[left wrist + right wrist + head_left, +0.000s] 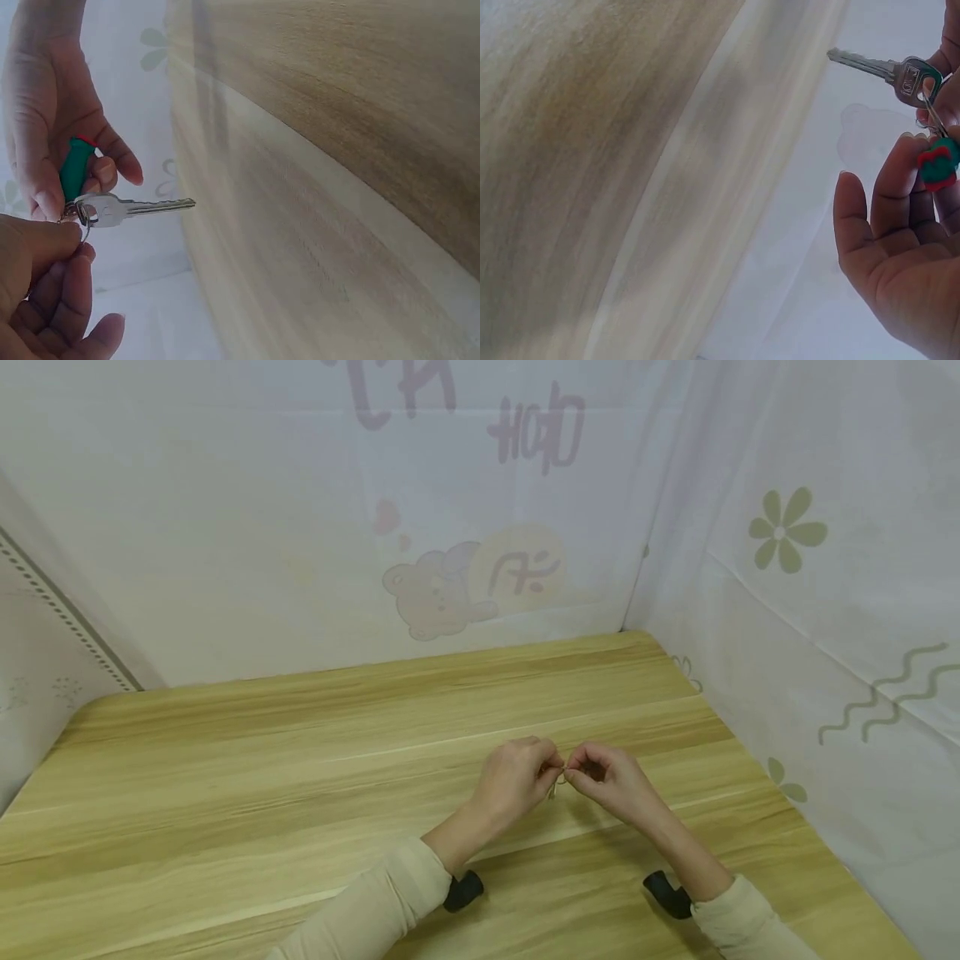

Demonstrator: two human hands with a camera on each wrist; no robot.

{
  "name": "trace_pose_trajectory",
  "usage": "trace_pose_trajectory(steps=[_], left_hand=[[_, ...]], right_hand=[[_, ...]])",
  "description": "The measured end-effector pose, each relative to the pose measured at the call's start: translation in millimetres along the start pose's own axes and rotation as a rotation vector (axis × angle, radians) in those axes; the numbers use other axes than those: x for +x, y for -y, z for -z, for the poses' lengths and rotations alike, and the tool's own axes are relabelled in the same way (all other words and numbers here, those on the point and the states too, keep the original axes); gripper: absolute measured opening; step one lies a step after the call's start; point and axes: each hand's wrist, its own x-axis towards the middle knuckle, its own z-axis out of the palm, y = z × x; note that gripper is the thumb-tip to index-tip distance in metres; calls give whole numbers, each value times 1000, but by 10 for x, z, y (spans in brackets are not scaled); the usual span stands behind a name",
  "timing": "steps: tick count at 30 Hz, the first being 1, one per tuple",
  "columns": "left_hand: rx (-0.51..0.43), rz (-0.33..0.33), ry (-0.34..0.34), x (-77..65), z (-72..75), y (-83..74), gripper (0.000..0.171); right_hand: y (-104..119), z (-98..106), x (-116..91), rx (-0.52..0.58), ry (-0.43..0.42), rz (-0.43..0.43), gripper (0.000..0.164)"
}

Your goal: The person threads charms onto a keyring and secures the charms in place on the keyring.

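Note:
Over the right half of the table, my left hand [517, 775] and right hand [611, 781] meet fingertip to fingertip. Between them is a thin metal key ring [86, 231], pinched by the left thumb and forefinger. A silver key [112, 211] hangs from it, its toothed blade pointing away from the hands. My right thumb and forefinger pinch the ring's other side, where a small green charm [76, 169] with red parts is attached. In the right wrist view the charm [937, 165] lies against the right fingers. Fingertips partly hide the ring.
The wood-grain table [247, 793] spreads below the hands. Printed white cloth walls [262, 527] stand at its back and sides. A black curved piece [463, 891] sits by the left wrist, and another black piece [667, 895] by the right wrist.

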Motion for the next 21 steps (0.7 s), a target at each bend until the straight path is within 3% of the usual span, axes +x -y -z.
trace_pose_trajectory(steps=[6,10,17,21], left_hand=[[-75,97,31,14,3,-1,6],[-96,120,38,13,3,-2,5],[31,-46,-10,-11,5,0,5],[53,-63,-21,-10,11,-8,7]], right_hand=[[-7,11,-12,9,2,-3,5],[-13,19,-20,15,7,-7,4],[2,14,-6,6,12,10,4],[8,6,-8,3,5,13,5]])
